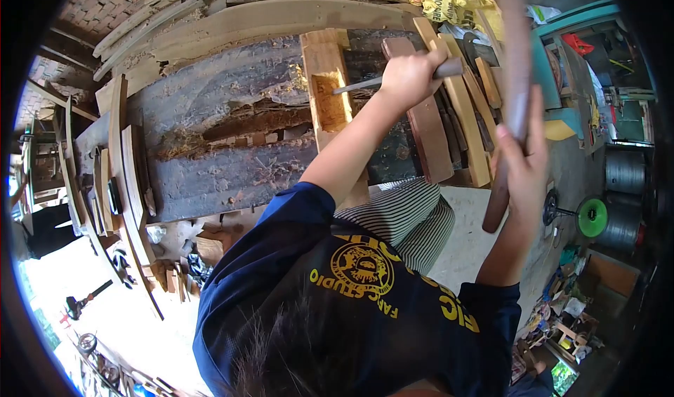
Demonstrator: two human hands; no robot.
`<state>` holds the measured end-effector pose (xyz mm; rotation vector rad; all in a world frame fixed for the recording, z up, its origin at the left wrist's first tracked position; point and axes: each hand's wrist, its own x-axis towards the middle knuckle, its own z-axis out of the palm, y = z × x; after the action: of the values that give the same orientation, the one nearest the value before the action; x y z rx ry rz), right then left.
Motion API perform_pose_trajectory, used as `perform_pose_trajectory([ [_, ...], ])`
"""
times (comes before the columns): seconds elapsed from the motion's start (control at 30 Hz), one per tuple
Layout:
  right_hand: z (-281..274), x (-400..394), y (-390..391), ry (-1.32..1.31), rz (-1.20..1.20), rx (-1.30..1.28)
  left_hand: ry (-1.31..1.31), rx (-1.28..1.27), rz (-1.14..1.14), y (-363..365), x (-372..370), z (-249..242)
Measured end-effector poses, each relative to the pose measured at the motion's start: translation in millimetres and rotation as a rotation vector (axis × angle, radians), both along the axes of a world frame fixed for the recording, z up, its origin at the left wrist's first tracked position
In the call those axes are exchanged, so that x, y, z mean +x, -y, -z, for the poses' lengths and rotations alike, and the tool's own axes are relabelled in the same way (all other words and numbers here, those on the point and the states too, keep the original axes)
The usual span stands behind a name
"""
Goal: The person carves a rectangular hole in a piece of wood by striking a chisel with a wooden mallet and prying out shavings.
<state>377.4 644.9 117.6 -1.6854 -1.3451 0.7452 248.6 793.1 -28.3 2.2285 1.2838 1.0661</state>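
Observation:
My left hand (411,80) is wrapped round the handle of a chisel (361,84), whose blade slants left into a recess cut in a light wooden block (323,60). The recess shows rough, chipped wood inside. Raised at the right, my right hand (523,151) grips a long dark wooden bar (516,67), blurred at its upper end and apart from the chisel handle. The block lies across a dark, worn workbench (232,88).
Reddish-brown and light boards (460,109) lie just right of the block. Long planks (260,18) line the bench's far side. Wood strips (126,165) stand at its left end. A green fan (591,216) is on the right. Part of another person (537,383) shows at the lower right.

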Motion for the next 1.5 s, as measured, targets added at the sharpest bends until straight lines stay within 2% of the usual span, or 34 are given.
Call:
perform_pose_trajectory([
  [0.07, 3, 4, 7, 0.010, -0.104, -0.180, -0.205, -0.005, 0.053, 2, 10, 27],
  [0.1, 12, 4, 9, 0.009, -0.152, -0.156, -0.236, 0.040, 0.086, 7, 11, 31],
  [0.2, 19, 3, 20, 0.033, -0.089, -0.139, -0.258, 0.047, 0.085, 14, 13, 33],
  [0.27, 19, 4, 22, -0.038, 0.041, -0.052, -0.026, 0.096, 0.016, 15, 4, 7],
  [0.3, 18, 3, 24, -0.045, 0.036, -0.054, -0.033, 0.094, 0.012, 17, 1, -2],
  [0.37, 14, 3, 28, -0.058, 0.099, -0.006, 0.117, 0.127, -0.004, 22, -1, -16],
  [0.63, 12, -3, 35, -0.048, 0.007, -0.017, 0.162, 0.169, -0.061, 17, -8, -9],
  [0.9, 1, -10, 22, -0.028, 0.086, 0.183, 0.192, 0.108, -0.079, 17, -7, -15],
  [1.17, 6, -11, 21, -0.046, 0.049, 0.150, 0.248, 0.114, -0.150, 1, -7, -6],
  [1.23, 8, -7, 21, 0.006, 0.061, 0.274, 0.259, 0.120, -0.146, -1, -7, -6],
  [1.37, 12, -13, 19, 0.010, 0.158, 0.348, 0.211, 0.096, -0.144, 0, -4, -5],
  [1.43, 19, -15, 20, 0.116, 0.047, 0.077, 0.207, 0.110, -0.140, 0, -3, -1],
  [1.47, 21, -6, 23, 0.039, -0.070, -0.144, 0.170, 0.111, -0.129, 0, -2, 3],
  [1.5, 24, -2, 27, 0.039, -0.070, -0.140, 0.132, 0.113, -0.118, 0, -2, 4],
])
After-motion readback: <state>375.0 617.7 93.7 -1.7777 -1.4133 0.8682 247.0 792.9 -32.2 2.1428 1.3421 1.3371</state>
